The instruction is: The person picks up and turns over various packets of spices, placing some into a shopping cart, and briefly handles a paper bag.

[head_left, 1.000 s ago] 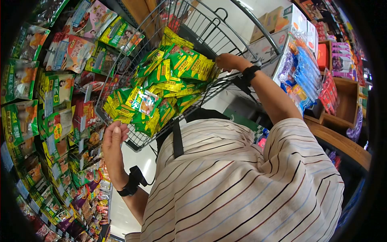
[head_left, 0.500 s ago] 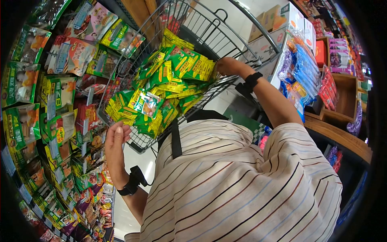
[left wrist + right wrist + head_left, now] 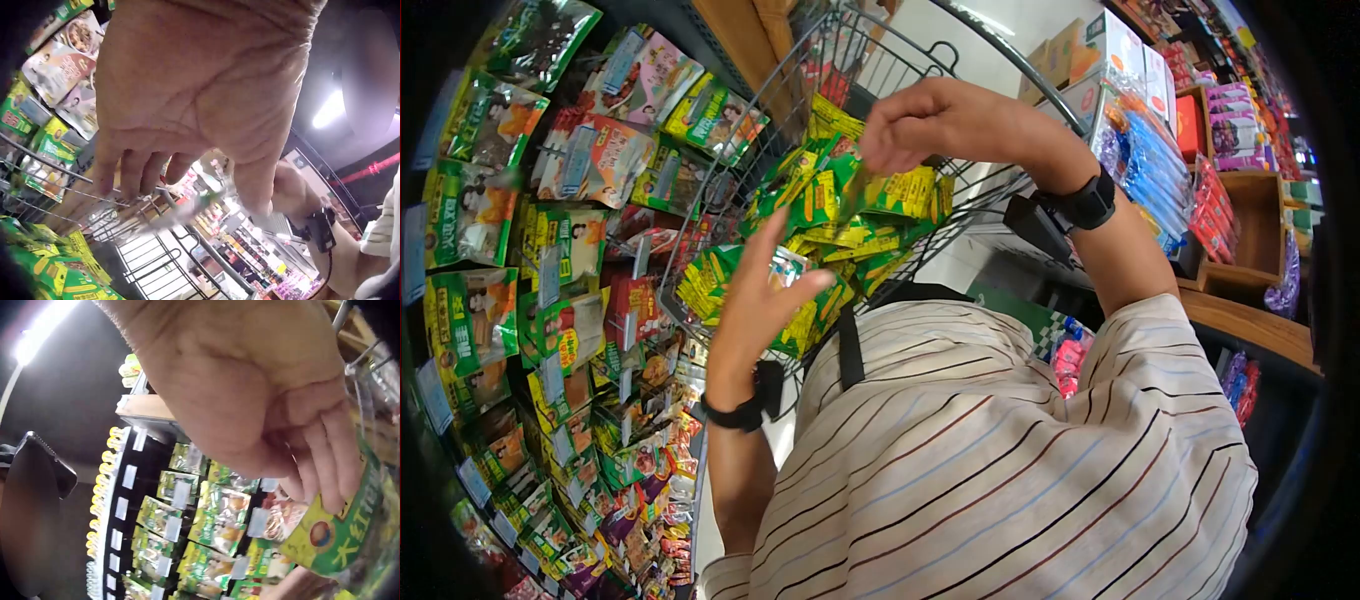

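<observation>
In the head view my right hand (image 3: 930, 125) is raised over the cart. Its fingers pinch the top edge of a green and yellow packet (image 3: 353, 528) with a clear window and dark contents, plain in the right wrist view. My left hand (image 3: 755, 295) reaches over the cart's near left corner, fingers straight and thumb held apart, with nothing in it. Its palm (image 3: 200, 87) fills the upper left wrist view. Below both hands, a heap of green and yellow packets (image 3: 870, 240) lies in the wire shopping cart (image 3: 990, 165), partly covered by the hands.
Hanging bagged foods (image 3: 470, 320) fill the shelf rack along the left, close to the cart. At the right stand cardboard boxes (image 3: 1115, 45), blue plastic-wrapped goods (image 3: 1150, 165) and a wooden display bin (image 3: 1250, 225). A wooden post (image 3: 745, 45) rises beyond the cart.
My right hand has left the heap's right side, rising and moving left with a packet. My left hand has moved right over the cart, its thumb now spread. The view has shifted slightly.
</observation>
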{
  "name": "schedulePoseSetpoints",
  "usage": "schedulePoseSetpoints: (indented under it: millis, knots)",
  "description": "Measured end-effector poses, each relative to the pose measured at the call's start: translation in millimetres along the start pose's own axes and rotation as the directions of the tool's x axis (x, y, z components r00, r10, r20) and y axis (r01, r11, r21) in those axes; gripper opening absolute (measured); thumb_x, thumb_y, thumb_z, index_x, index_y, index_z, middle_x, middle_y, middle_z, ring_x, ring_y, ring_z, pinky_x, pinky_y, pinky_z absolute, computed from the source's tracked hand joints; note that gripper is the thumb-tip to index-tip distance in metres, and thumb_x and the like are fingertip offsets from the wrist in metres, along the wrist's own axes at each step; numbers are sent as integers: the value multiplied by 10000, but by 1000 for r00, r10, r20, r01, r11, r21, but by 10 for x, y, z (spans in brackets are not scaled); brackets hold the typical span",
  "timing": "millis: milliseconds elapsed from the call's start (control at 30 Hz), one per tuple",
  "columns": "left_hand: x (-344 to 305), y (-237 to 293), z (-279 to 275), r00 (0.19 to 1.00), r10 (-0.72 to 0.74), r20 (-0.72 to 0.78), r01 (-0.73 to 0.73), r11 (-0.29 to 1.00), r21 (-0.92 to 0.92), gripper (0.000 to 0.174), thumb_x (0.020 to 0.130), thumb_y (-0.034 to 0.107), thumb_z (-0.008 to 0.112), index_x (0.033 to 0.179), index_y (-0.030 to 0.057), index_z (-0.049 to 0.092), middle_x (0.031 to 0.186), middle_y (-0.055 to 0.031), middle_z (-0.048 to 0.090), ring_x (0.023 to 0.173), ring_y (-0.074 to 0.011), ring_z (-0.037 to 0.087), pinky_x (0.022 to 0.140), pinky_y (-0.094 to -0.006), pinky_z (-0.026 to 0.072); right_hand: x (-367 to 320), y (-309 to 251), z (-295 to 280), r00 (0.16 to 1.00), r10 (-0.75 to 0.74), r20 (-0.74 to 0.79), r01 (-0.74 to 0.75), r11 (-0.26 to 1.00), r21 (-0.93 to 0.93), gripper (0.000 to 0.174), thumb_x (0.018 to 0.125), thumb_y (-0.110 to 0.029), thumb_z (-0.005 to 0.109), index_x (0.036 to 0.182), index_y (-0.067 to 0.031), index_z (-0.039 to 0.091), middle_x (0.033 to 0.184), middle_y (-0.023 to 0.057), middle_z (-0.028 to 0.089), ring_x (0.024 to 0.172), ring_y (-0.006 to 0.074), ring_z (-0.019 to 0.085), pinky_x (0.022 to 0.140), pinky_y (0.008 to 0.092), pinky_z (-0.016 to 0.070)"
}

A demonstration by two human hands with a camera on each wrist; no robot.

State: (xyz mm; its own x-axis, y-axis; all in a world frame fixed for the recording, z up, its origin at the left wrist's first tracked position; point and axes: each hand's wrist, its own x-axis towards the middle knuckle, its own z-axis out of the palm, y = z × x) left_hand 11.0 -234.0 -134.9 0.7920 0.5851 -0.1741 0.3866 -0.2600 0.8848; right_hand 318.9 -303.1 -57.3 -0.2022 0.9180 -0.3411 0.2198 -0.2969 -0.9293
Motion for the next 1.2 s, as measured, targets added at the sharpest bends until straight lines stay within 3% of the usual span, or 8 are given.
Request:
schedulePoseSetpoints:
  millis: [100,200,233,467,633,767,933,1200]
  knots:
    - [228,249,111,983,160,-90,-147,980,135,658,897,268,715,1422,-20,445,1380,-189,544,1262,-274,536,1051,-382,418,102,-407,186,986,-162,26,161,986,47,274,976,-131,479,1118,24,655,1056,98,708,1001,166,682,934,304,535]
    - [264,77,24,965,-233,-122,176,918,-356,437,964,247,652,1301,-16,561,1212,-90,646,1069,-156,609,936,-327,477,278,-483,288,928,-372,-27,373,924,89,307,995,-145,484,1233,5,607,1170,96,675,1053,174,667,956,305,522]
    - [226,59,-4,964,-234,-130,150,874,-462,387,973,245,643,1265,-4,586,1169,-58,653,1025,-127,604,909,-311,480,325,-479,323,899,-433,-67,437,894,95,318,997,-148,487,1256,1,595,1194,95,666,1061,176,665,958,304,520]
    - [-51,96,-128,959,-223,-174,9,640,-768,335,981,209,638,1267,40,587,1126,-3,660,973,-77,616,838,-243,492,433,-296,304,891,-344,-297,374,926,50,354,983,-195,514,1288,-27,576,1232,84,633,956,130,671,817,264,532]
    - [-177,191,-169,947,-240,-215,3,674,-739,380,972,216,650,1288,25,565,1158,-17,656,1002,-91,620,867,-254,494,468,-236,380,958,-143,-247,159,986,42,355,978,-231,578,1274,-36,578,1065,40,672,737,103,661,660,243,529]
    - [-224,137,-167,950,-220,-224,-12,687,-726,410,973,216,647,1310,7,544,1225,-49,639,1079,-133,611,946,-298,479,578,-140,516,979,-162,-125,176,978,115,363,957,-289,626,1214,-34,600,875,20,663,584,84,605,511,232,469]
    - [-272,177,-162,952,-209,-223,-14,699,-715,450,970,215,648,1345,1,519,1270,-67,621,1131,-158,590,1000,-319,446,575,-215,610,984,-154,-89,163,982,99,198,972,-248,592,988,-51,594,646,5,576,510,94,569,501,242,448]
    - [-336,187,-217,943,-166,-287,-53,781,-623,468,963,270,659,1344,27,536,1244,-42,628,1107,-126,562,976,-297,423,598,-308,671,974,-164,-157,188,971,150,171,974,-232,582,925,-68,575,593,-5,574,506,92,582,500,240,436]
